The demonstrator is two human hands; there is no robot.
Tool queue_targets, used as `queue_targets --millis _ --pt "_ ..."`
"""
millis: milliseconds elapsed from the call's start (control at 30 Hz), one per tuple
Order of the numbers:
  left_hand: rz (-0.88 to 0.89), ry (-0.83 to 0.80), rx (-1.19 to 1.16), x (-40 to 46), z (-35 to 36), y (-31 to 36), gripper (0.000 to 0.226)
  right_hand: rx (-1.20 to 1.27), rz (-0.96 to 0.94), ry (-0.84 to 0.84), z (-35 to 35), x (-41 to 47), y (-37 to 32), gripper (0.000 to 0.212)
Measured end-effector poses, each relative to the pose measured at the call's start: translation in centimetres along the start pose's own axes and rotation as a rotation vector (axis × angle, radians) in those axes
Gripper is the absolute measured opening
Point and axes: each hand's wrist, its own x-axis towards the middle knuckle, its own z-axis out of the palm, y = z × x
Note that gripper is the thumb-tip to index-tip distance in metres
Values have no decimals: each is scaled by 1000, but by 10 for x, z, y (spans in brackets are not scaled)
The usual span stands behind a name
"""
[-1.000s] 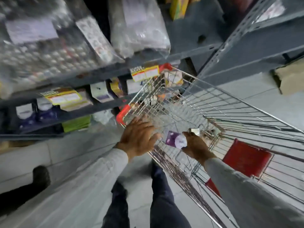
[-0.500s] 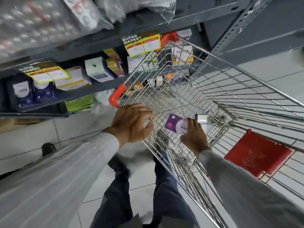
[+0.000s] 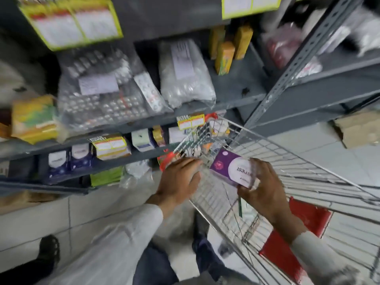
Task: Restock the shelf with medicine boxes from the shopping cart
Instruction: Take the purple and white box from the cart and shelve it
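**Purple box held above the cart**

Purple-and-white medicine box [image 3: 233,170] sits in the right hand [image 3: 264,192], fingers wrapped round its near end, held over the wire shopping cart [image 3: 287,161]. To its left, the left hand [image 3: 178,179] rests on the cart's rim with fingers curled loosely, holding nothing else. Beyond stands the grey shelf [image 3: 127,159], carrying boxes and bagged blister packs [image 3: 102,95].

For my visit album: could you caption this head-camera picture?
Right hand lifts a purple medicine box from the shopping cart; left hand rests on its rim.
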Motion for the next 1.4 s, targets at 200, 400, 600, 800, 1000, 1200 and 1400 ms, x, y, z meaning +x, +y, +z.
queue_targets --millis 200,400,600,800,1000,1200,1400 --pt "187 550 -36 -8 -160 42 37 151 -138 334 -112 -3 -109 78" --pt "267 884 170 9 -311 51 37 289 -368 445 -186 28 -203 81" --pt "-131 783 291 25 -368 -6 52 280 -494 473 -216 100 -306 80" --pt "-279 669 436 25 -371 -19 81 361 -491 300 -199 163 -378 77" --pt "-302 592 484 23 -376 -15 81 477 -513 60 -174 190 -391 68" --pt "-303 614 479 26 -374 -19 82 538 -550 28 -158 193 -377 74" --pt "-195 759 324 18 -368 -18 69 560 -571 145 -153 161 -357 70"
